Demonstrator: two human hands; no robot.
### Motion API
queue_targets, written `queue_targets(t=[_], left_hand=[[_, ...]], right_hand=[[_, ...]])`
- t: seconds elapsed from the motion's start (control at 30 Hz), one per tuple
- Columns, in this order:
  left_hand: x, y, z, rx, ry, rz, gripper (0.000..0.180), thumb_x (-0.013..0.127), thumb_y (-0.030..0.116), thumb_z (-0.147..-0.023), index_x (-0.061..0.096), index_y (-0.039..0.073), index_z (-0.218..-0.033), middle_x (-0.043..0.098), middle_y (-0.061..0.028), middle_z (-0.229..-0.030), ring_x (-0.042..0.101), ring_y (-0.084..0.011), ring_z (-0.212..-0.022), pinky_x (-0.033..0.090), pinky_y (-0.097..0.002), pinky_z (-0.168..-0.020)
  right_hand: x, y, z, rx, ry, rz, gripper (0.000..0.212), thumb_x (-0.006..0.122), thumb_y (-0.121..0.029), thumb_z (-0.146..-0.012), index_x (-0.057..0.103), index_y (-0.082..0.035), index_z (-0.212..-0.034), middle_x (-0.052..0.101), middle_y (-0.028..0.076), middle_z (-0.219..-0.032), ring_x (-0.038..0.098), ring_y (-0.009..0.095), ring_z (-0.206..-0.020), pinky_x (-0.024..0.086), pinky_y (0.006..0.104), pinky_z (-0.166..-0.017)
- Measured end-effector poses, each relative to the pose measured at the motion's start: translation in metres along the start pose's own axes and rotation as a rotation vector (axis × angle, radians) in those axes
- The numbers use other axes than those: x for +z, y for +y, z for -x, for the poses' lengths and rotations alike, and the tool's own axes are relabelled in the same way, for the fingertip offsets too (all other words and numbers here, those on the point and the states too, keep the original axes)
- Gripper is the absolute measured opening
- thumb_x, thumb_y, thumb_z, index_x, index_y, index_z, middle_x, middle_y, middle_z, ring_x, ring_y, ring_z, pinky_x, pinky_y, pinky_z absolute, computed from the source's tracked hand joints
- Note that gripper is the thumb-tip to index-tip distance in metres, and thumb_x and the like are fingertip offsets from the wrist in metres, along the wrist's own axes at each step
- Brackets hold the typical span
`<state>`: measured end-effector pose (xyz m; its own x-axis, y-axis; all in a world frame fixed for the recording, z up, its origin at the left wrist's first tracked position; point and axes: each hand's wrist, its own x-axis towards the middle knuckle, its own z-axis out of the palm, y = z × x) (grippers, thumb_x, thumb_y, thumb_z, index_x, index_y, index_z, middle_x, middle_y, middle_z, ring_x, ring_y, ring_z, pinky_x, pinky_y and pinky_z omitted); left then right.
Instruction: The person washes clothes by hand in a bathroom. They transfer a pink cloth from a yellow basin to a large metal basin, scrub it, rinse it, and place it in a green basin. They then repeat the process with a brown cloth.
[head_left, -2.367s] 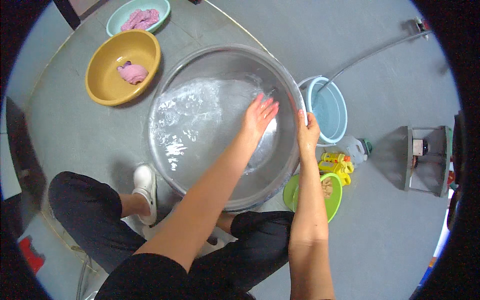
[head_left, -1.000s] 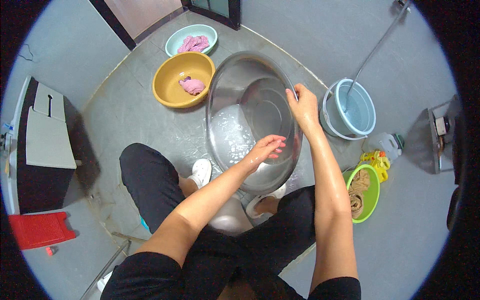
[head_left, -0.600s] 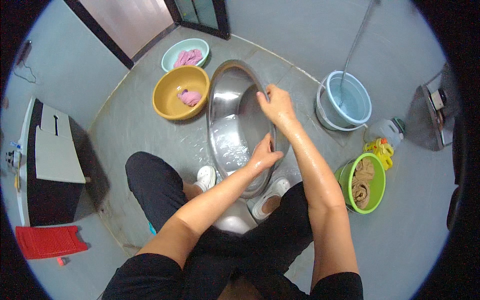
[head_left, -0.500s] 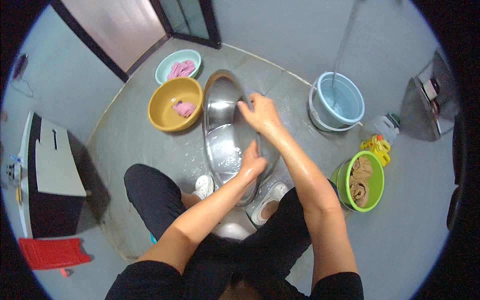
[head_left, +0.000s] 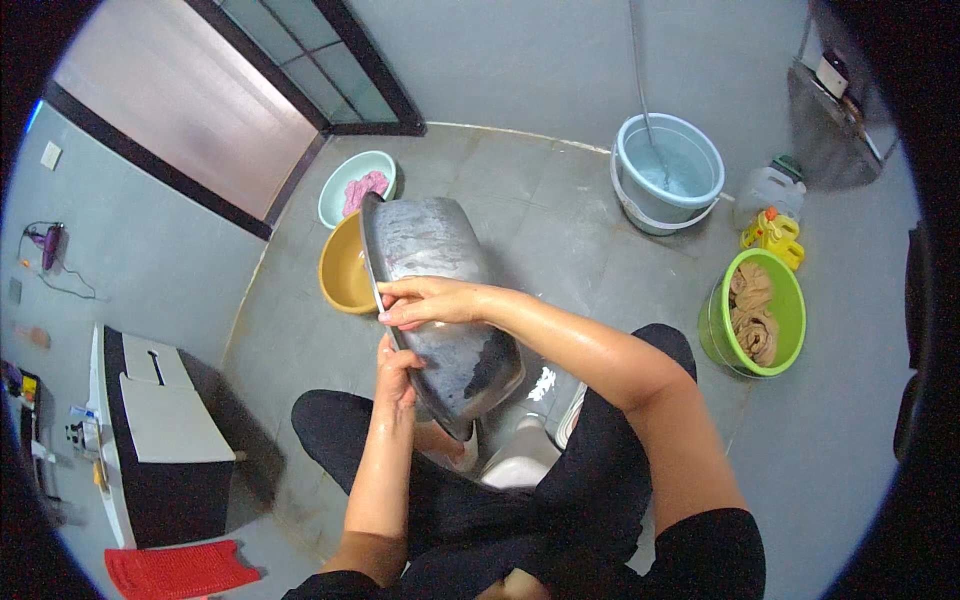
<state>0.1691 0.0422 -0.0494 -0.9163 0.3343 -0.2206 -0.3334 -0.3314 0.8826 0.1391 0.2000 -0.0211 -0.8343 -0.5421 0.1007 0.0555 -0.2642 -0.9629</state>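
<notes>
While the metal basin (head_left: 440, 235) is held tipped, seemingly mid-turn, near the mustard basin (head_left: 338, 275), its rim is gripped by the left hand's (head_left: 397, 372) fingers; the right hand's (head_left: 430, 302) grip cannot be told. Steady two-handed support seems called for next.

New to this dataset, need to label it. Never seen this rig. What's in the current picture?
There's no machine: these are a person's bare hands. The view comes from the left of two fisheye cameras worn on the head, looking down, so edges bend.

The left hand grips the rim of a metal basin, tipped on its side with its opening toward the person's left. The right hand lies on its outer side by the rim; whether its fingers hook over is unclear.

On the floor: a mustard basin, partly hidden; a pale teal basin with pink cloth; a light-blue bucket with a hose; and a green bucket holding brown cloth.
</notes>
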Motion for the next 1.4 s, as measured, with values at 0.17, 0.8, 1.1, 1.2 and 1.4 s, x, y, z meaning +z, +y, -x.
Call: queue_targets(t=[0.17,0.8,1.1,1.2,1.4], left_hand=[[-0.039,0.010,-0.001,0.012,-0.006,0.068,0.053,0.046,-0.008,-0.049,0.052,-0.002,-0.102,0.057,-0.0095,-0.090,0.059,-0.0227,-0.082,0.049,-0.0288,-0.069],[-0.051,0.019,-0.021,-0.029,-0.134,0.094,0.052,0.044,-0.008,-0.049,0.052,-0.005,-0.100,0.058,-0.0118,-0.091,0.059,-0.0232,-0.084,0.049,-0.0274,-0.073],[-0.006,-0.002,-0.038,-0.017,-0.162,-0.149,0.068,0.045,-0.005,-0.051,0.043,0.002,-0.119,0.056,-0.0079,-0.097,0.057,-0.0166,-0.079,0.045,-0.0224,-0.060],[0.059,-0.027,-0.066,-0.079,-0.222,-0.262,0.069,0.046,-0.006,-0.051,0.043,0.004,-0.120,0.054,-0.0042,-0.090,0.051,-0.0110,-0.065,0.040,-0.0210,-0.051],[0.111,-0.104,-0.069,-0.155,-0.390,-0.427,0.091,0.047,-0.010,-0.051,0.023,0.006,-0.137,0.047,-0.0107,-0.117,0.052,-0.0157,-0.084,0.042,-0.0212,-0.058]], right_hand=[[0.007,0.025,-0.007,-0.043,-0.312,-0.119,0.066,0.055,-0.028,-0.086,0.023,0.002,-0.135,0.027,0.012,-0.139,0.033,0.020,-0.124,0.032,0.0279,-0.100],[0.013,0.010,-0.011,-0.023,-0.228,-0.111,0.071,0.059,-0.031,-0.083,0.024,0.000,-0.135,0.032,0.011,-0.136,0.034,0.017,-0.123,0.032,0.0266,-0.098],[-0.015,-0.008,0.021,-0.003,0.082,-0.171,0.060,0.059,-0.032,-0.083,0.034,-0.008,-0.132,0.048,0.012,-0.121,0.052,0.018,-0.104,0.046,0.0288,-0.085],[-0.067,-0.034,0.064,0.072,0.290,-0.100,0.057,0.058,-0.036,-0.082,0.038,-0.009,-0.129,0.049,0.016,-0.119,0.058,0.021,-0.095,0.049,0.0276,-0.079],[-0.107,-0.018,0.158,0.201,0.607,-0.194,0.052,0.058,-0.038,-0.082,0.044,-0.008,-0.123,0.054,0.018,-0.107,0.062,0.021,-0.085,0.052,0.0271,-0.072]])
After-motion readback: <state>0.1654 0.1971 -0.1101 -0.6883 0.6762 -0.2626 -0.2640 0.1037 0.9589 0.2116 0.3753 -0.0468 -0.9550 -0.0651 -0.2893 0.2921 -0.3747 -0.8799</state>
